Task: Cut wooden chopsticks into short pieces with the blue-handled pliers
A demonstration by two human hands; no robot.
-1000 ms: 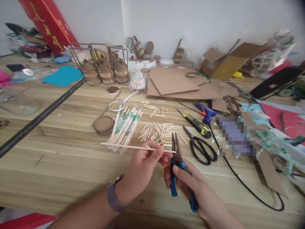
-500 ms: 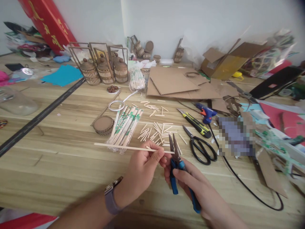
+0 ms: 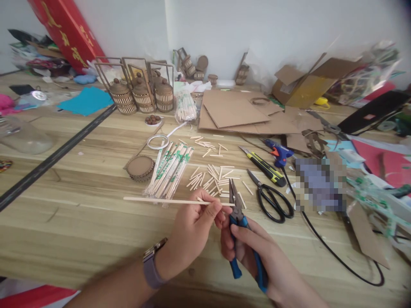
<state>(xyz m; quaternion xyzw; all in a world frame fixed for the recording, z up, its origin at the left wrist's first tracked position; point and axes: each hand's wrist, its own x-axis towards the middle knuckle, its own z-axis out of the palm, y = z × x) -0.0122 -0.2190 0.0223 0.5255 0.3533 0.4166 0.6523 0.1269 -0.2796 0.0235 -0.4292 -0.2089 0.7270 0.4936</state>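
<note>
Between its thumb and fingers, my left hand [image 3: 195,222] pinches a long thin wooden stick [image 3: 154,200], which points out to the left. A second stick end shows in the same grip. My right hand [image 3: 257,248] is wrapped round the blue handles of a pair of long-nose pliers [image 3: 236,205], jaws pointing away from me. The stick's right end lies at the pliers' jaws, near the pivot. Just beyond my hands are many short cut stick pieces [image 3: 213,174]. Left of them lies a bundle of paper-wrapped chopsticks [image 3: 170,169].
Black-handled scissors [image 3: 274,203], a yellow-black utility knife [image 3: 263,167] and a blue glue gun [image 3: 278,152] lie right. A round cardboard piece [image 3: 140,167] and tape roll [image 3: 157,141] lie left. Behind stand small lidded baskets [image 3: 139,96] and cardboard sheets [image 3: 237,109]. A black cord [image 3: 324,248] curves at right.
The pliers' jaws have come closer together at the stick's right end, and their handles have shifted slightly. The stick's left end has dipped a little. My left hand keeps its pinch.
</note>
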